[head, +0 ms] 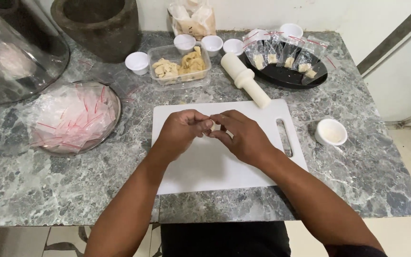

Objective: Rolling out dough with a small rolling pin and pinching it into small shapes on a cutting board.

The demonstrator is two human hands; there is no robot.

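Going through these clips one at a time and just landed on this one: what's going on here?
A person's left hand and right hand meet over a white cutting board on a grey marble table, pinching a small pale piece between the fingertips. A white rolling pin lies at the board's far edge. Behind it sit a clear tub of pale chunks, small white cups and a black tray of filled little bags; empty bags fill a bowl on the left.

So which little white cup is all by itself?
The small white cup on the stone table, right of the white cutting board. The other cups cluster at the back by the plastic container.
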